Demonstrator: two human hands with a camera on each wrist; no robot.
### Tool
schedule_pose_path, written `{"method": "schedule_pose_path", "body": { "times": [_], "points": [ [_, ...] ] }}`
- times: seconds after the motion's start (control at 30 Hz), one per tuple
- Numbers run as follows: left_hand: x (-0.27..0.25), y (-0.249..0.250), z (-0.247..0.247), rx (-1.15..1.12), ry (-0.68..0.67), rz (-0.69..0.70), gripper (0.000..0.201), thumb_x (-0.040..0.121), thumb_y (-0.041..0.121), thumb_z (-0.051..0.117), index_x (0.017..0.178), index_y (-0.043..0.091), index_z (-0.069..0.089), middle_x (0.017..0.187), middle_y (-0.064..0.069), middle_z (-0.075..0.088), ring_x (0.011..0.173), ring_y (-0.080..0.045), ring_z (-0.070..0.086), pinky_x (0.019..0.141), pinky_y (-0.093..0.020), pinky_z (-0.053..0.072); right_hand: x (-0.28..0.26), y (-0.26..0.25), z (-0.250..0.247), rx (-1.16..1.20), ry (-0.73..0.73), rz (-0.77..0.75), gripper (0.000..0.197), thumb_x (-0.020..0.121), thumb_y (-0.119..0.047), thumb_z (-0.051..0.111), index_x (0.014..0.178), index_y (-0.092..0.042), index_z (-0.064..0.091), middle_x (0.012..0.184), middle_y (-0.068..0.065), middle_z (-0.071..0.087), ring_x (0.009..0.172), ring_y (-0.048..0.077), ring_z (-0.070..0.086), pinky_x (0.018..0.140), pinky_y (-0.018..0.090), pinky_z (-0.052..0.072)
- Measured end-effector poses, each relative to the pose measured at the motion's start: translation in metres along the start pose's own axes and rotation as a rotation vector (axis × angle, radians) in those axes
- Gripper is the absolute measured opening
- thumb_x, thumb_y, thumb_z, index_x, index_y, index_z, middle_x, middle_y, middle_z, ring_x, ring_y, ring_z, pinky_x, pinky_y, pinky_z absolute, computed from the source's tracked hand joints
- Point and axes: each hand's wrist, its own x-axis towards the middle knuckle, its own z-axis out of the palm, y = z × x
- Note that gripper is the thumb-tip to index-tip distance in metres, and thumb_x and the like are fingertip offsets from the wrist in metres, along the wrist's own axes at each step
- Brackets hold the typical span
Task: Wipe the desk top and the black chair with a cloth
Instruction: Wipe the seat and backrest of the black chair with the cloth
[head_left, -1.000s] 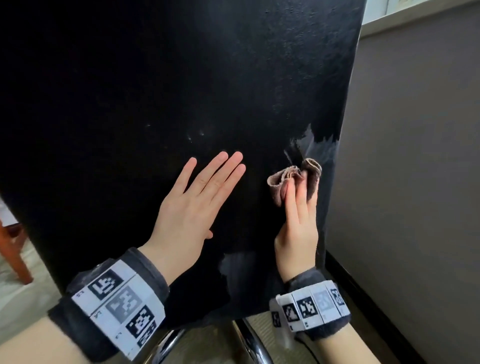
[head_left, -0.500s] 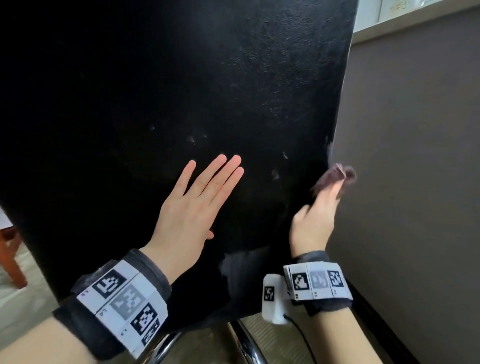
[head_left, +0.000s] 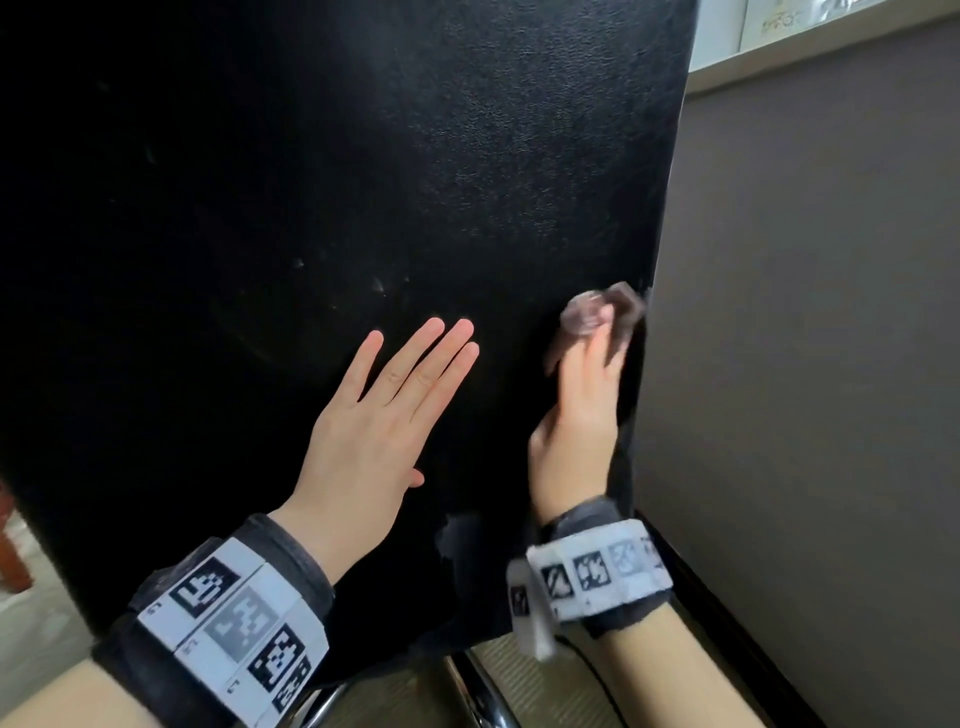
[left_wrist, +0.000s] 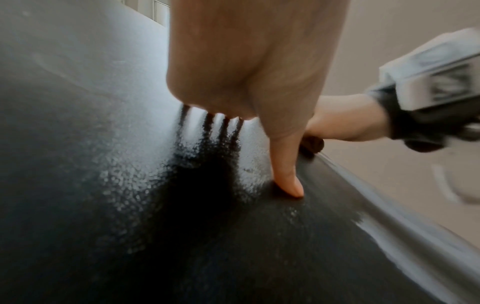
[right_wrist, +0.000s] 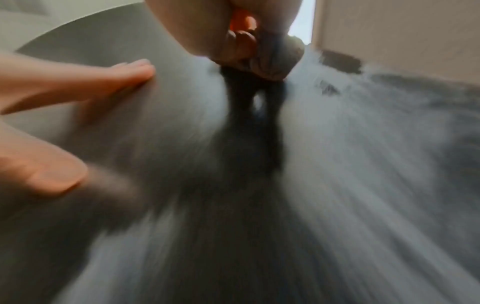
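The black chair back (head_left: 363, 156) fills most of the head view, with a grained leather surface (left_wrist: 103, 164). My left hand (head_left: 384, 410) lies flat on it, fingers straight and together; its thumb tip (left_wrist: 288, 185) presses the leather. My right hand (head_left: 582, 405) grips a bunched brownish cloth (head_left: 602, 312) against the chair's right edge, blurred by motion. In the right wrist view the cloth (right_wrist: 275, 59) is balled under curled fingers, with the left hand's fingers (right_wrist: 124, 74) beside it.
A grey-brown wall (head_left: 805, 364) stands close to the right of the chair, with a dark skirting board (head_left: 727, 623) at its foot. Chrome chair legs (head_left: 483, 691) show below. A reddish wooden leg (head_left: 10, 561) stands at the far left.
My right hand with the cloth swung off the chair's right edge toward the wall, then came back onto the edge. The left hand stayed flat in place.
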Motion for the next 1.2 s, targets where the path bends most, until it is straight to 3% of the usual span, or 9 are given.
{"method": "schedule_pose_path", "body": {
  "times": [0.13,0.27,0.4,0.47,0.57,0.77,0.97,1.07,1.2],
  "points": [
    [0.0,0.001,0.0,0.02,0.002,-0.006,0.127,0.062,0.046,0.081,0.151,0.011,-0.003,0.158,-0.007,-0.013,0.146,-0.023,-0.01,0.118,-0.047,0.0,-0.026,0.001,0.0,0.02,-0.19,-0.295,0.051,0.087,0.01,0.038,0.138,0.001,0.04,0.151,0.014,0.027,0.144,0.035,0.014,0.111,0.057,0.026],
    [0.001,0.0,0.001,-0.016,0.002,-0.006,0.126,0.061,0.044,0.083,0.152,0.011,0.001,0.159,-0.006,-0.009,0.147,-0.023,-0.007,0.118,-0.047,0.002,0.045,0.018,-0.012,0.067,0.006,-0.011,0.084,0.065,0.023,0.03,0.145,-0.005,0.032,0.154,0.005,0.018,0.144,0.034,0.014,0.109,0.048,0.033],
    [0.003,0.004,0.002,0.005,0.002,0.0,0.124,0.068,0.047,0.077,0.151,0.011,-0.008,0.158,-0.006,-0.016,0.146,-0.022,-0.014,0.118,-0.046,-0.003,0.049,0.026,-0.011,0.106,0.043,0.385,0.081,0.075,0.012,0.034,0.149,-0.019,0.024,0.155,0.004,0.023,0.139,0.028,0.03,0.107,0.022,0.026],
    [0.004,0.006,0.003,0.001,0.008,-0.001,0.123,0.069,0.046,0.077,0.15,0.011,-0.009,0.158,-0.006,-0.018,0.145,-0.022,-0.015,0.118,-0.046,-0.004,0.015,0.032,-0.009,0.152,0.004,0.576,0.079,0.075,-0.001,0.032,0.149,-0.026,0.021,0.152,0.01,0.031,0.134,0.029,0.038,0.108,0.022,0.027],
    [0.007,0.008,0.003,-0.002,0.015,-0.004,0.123,0.07,0.046,0.077,0.15,0.012,-0.01,0.157,-0.006,-0.018,0.145,-0.022,-0.016,0.117,-0.045,-0.006,-0.017,0.035,-0.012,0.142,-0.081,0.569,0.08,0.078,0.009,0.034,0.151,-0.02,0.018,0.154,0.012,0.025,0.138,0.029,0.031,0.107,0.014,0.02],
    [0.008,0.007,0.004,-0.002,0.023,0.008,0.122,0.069,0.048,0.076,0.151,0.012,-0.007,0.158,-0.005,-0.015,0.145,-0.022,-0.014,0.118,-0.045,-0.006,0.058,0.023,-0.019,0.135,-0.029,0.261,0.079,0.073,0.014,0.031,0.148,-0.011,0.023,0.155,0.006,0.02,0.141,0.028,0.026,0.109,0.018,0.021],
    [-0.006,0.003,0.003,0.053,-0.024,0.042,0.124,0.073,0.052,0.07,0.147,0.01,-0.019,0.154,-0.009,-0.027,0.142,-0.024,-0.025,0.115,-0.045,-0.013,-0.009,0.055,-0.029,0.07,-0.16,0.752,0.057,0.082,0.011,0.038,0.136,-0.005,0.043,0.116,0.024,0.06,0.109,0.039,0.055,0.086,0.026,0.034],
    [-0.02,-0.003,0.004,0.07,-0.071,0.038,0.132,0.064,0.051,0.079,0.148,0.01,-0.013,0.156,-0.011,-0.02,0.144,-0.025,-0.018,0.117,-0.047,-0.006,-0.014,0.056,-0.035,0.018,-0.194,0.717,0.053,0.08,0.012,0.039,0.13,0.0,0.048,0.115,0.026,0.06,0.108,0.042,0.055,0.081,0.025,0.033],
    [-0.02,-0.006,0.008,0.033,-0.09,0.048,0.135,0.054,0.046,0.086,0.151,0.011,-0.001,0.159,-0.01,-0.009,0.146,-0.024,-0.008,0.118,-0.046,-0.002,0.016,0.021,-0.017,0.117,-0.083,0.318,0.078,0.075,0.013,0.033,0.148,-0.014,0.024,0.152,0.01,0.029,0.139,0.026,0.029,0.112,0.027,0.023]
  ]
}}
